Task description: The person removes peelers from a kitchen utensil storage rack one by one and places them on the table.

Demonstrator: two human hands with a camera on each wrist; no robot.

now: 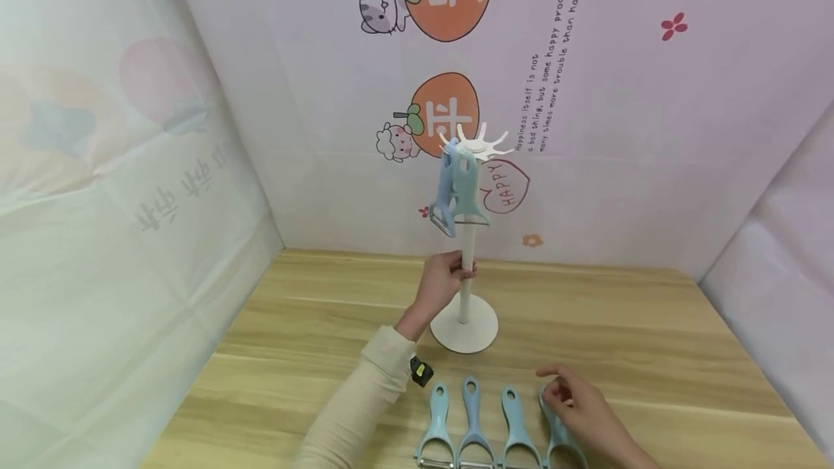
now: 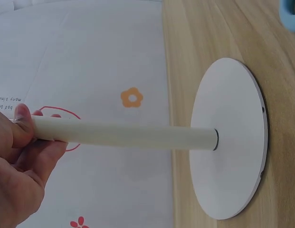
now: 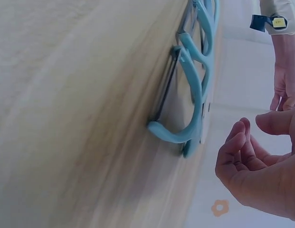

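A white stand [image 1: 465,302] with a round base [image 2: 233,190] stands upright on the table. My left hand [image 1: 441,284] grips its pole, thumb and fingers around it. From the hooked white top [image 1: 481,147] hang two peelers, one blue [image 1: 445,183] and one pale green [image 1: 466,187]. My right hand [image 1: 586,411] is over the rightmost blue-green peeler [image 1: 562,440], fingers loosely curled and thumb apart, with nothing between them. In the right wrist view that peeler [image 3: 197,90] lies beyond the fingers, apart from them.
Left of the right hand lie more peelers in a row: a light teal one [image 1: 439,418], a bluer one [image 1: 472,411] and another teal one [image 1: 515,418]. A printed cloth [image 1: 339,187] hangs behind the wooden table [image 1: 619,331], with cloth at both sides.
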